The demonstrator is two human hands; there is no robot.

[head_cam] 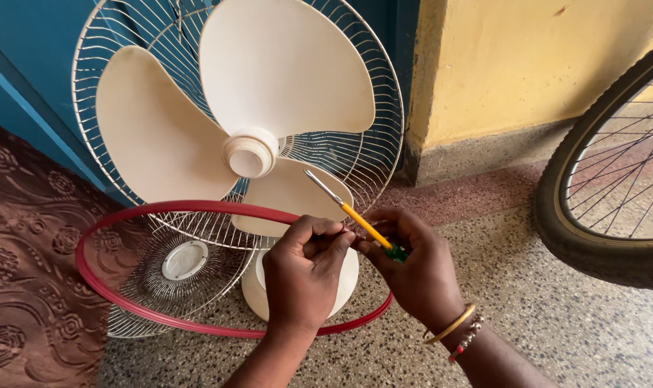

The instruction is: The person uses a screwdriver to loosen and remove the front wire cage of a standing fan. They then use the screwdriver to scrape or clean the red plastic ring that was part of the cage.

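Yellow screwdriver [355,215] between hands (left [305,269]; right [413,262]).

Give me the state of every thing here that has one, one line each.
Table fan: front grille off, cream blades bare, not visibly spinning.
Front grille: detached, lying low in front of the fan, red rim around it.
Screwdriver: held in the right hand, tip up.
Left hand: pinching at the screwdriver shaft.
Bicycle wheel: upright, partly in view.
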